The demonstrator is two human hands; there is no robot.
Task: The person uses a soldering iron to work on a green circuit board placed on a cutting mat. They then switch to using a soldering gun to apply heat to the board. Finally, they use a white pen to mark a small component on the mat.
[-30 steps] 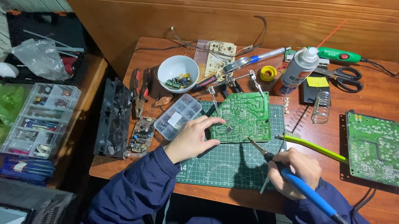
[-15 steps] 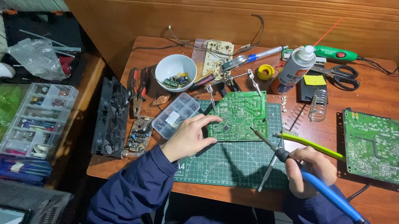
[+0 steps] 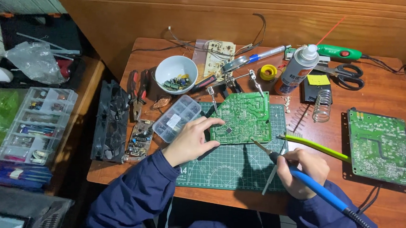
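Note:
My left hand (image 3: pixel 193 139) rests on the left edge of a green circuit board (image 3: pixel 243 117), which is tilted up over a green cutting mat (image 3: pixel 237 165) and held by small clips. My right hand (image 3: pixel 301 171) grips a blue-handled soldering iron (image 3: pixel 318 189); its tip (image 3: pixel 254 142) sits at the board's lower right edge. A yellow-green tool (image 3: pixel 314 145) lies just above my right hand. A thin metal rod (image 3: pixel 273 167) lies on the mat by that hand.
A white bowl of parts (image 3: pixel 176 72), a clear parts box (image 3: pixel 176 118), pliers (image 3: pixel 137 91), a spray can (image 3: pixel 299 64), scissors (image 3: pixel 346 75), a coil stand (image 3: pixel 322 106) and a second green board (image 3: pixel 380 146) sit on the wooden table (image 3: pixel 385 205). A black fan (image 3: pixel 111 122) and organizer trays (image 3: pixel 35 122) lie left.
The soldering iron tip has come slightly closer to the board's lower right edge. My left hand stays on the board.

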